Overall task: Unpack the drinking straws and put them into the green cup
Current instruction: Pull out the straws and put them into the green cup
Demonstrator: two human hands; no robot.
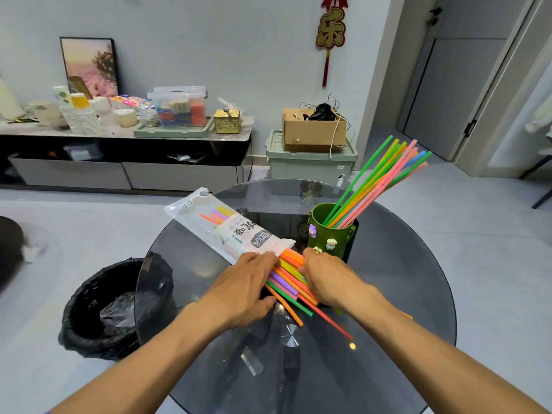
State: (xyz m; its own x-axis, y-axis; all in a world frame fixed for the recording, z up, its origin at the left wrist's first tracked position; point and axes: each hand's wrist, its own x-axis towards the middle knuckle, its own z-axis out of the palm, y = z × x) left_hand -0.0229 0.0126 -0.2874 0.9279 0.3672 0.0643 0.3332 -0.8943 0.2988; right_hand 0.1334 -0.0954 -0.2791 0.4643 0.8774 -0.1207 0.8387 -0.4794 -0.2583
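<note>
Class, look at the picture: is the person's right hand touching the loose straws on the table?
Touching. The head view shows the right hand with fingers pressed onto the loose straws sticking out of the bag.

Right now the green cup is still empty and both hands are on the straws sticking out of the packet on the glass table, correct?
Not quite. In the head view the green cup already holds a bunch of straws leaning out to the right. The rest stands: the left hand and right hand are on the straws at the packet's open end on the glass table.
</note>
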